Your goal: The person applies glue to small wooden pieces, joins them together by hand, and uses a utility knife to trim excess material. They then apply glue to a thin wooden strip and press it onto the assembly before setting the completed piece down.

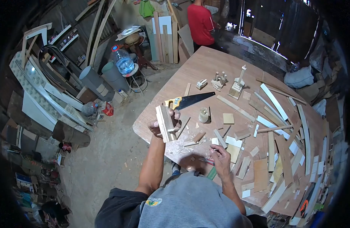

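My left hand point(155, 128) is closed around a small wooden assembly point(165, 123), raised above the table's near left edge. It is made of pale strips joined lengthwise, with a short crosspiece near its lower end. Low over the tabletop, my right hand point(221, 159) has its thumb and fingers pinched together; whatever lies between them is too small to make out. A red-handled tool point(209, 161) lies beside that hand. Beyond the left hand rests a handsaw point(192, 100) with a yellow handle. A jar point(203, 114) of cloudy material stands between the saw and the offcuts.
The large wooden table point(171, 81) carries many wood strips point(273, 102) on its right side. A small wooden tower model point(237, 84) stands toward the back. A person in a red shirt point(200, 24) is beyond the table. A water bottle point(123, 60) sits on a stool at left.
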A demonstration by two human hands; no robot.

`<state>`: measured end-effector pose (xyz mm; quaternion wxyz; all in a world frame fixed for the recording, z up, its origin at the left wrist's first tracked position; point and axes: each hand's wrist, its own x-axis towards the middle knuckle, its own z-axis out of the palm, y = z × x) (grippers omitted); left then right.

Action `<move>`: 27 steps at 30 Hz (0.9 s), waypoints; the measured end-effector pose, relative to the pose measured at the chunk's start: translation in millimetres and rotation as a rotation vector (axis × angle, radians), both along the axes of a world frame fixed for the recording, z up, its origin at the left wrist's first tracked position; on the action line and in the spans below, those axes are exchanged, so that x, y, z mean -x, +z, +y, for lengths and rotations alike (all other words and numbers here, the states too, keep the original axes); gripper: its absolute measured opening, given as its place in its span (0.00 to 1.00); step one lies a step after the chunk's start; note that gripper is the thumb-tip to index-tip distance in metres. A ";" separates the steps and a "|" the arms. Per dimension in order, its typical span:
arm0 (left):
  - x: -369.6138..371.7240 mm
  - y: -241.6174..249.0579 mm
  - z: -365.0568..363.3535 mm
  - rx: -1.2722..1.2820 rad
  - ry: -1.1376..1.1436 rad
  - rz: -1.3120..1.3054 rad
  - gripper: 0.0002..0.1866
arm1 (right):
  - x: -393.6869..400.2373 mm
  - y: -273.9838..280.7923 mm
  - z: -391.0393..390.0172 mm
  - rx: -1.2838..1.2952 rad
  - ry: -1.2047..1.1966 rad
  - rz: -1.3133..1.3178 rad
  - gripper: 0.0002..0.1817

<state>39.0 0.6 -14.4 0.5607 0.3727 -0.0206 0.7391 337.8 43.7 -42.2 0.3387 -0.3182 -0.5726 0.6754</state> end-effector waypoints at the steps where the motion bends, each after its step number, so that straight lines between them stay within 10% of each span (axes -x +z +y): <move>1: 4.2 -1.5 2.0 -0.012 0.001 -0.027 0.36 | 7.2 -1.0 -1.3 -0.003 -0.011 0.001 0.15; 14: 124.1 -32.4 6.7 0.265 -0.086 -0.111 0.38 | 76.0 -20.3 -26.1 0.032 -0.148 -0.177 0.14; 27: 198.4 -101.4 38.0 0.868 0.037 0.641 0.28 | 93.0 -48.3 -58.7 -0.049 -0.385 -0.374 0.12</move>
